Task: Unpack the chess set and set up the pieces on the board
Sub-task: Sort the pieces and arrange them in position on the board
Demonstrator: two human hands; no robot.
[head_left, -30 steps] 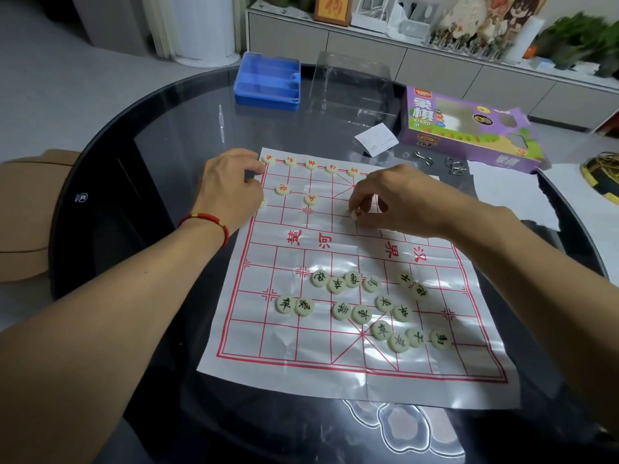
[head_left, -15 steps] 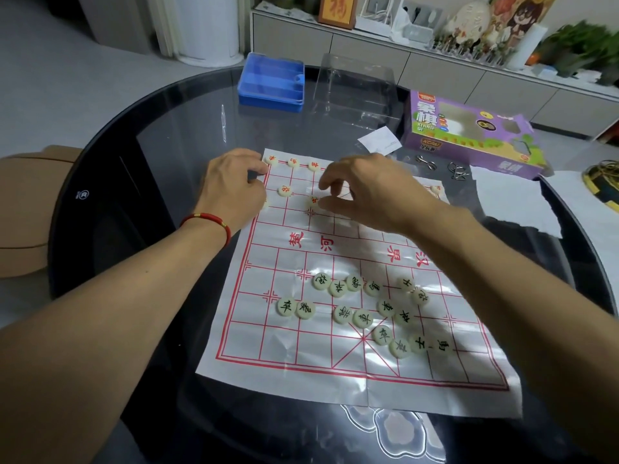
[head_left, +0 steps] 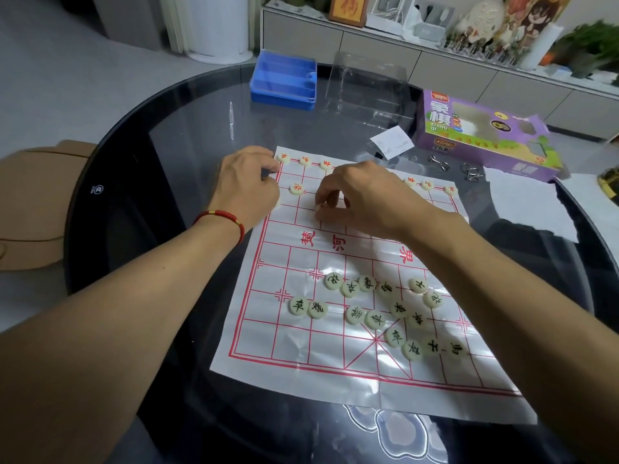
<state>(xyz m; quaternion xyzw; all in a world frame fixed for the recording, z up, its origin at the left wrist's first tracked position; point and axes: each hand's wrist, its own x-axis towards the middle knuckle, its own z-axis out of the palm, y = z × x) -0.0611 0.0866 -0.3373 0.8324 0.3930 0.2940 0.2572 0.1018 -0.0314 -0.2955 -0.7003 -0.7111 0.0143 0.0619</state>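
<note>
A white paper board (head_left: 335,363) with red grid lines lies on the round glass table. Red-marked pale round pieces (head_left: 296,189) stand along its far rows. Several black-marked pieces (head_left: 375,319) lie scattered on the near half. My left hand (head_left: 248,182), with a red cord at the wrist, rests curled on the board's far left corner; its palm is hidden. Over the far left part of the board, the fingertips of my right hand (head_left: 361,199) pinch a pale piece (head_left: 319,206) just above a grid line.
A blue plastic tray (head_left: 283,82) and a clear plastic lid (head_left: 365,92) sit at the table's far side. The purple game box (head_left: 482,132), a white slip (head_left: 392,142), metal rings (head_left: 469,170) and white paper (head_left: 529,202) lie to the right. A tan stool (head_left: 33,202) stands to the left.
My right hand has moved left across the far half of the board with a piece between its fingertips. The left hand has stayed at the corner.
</note>
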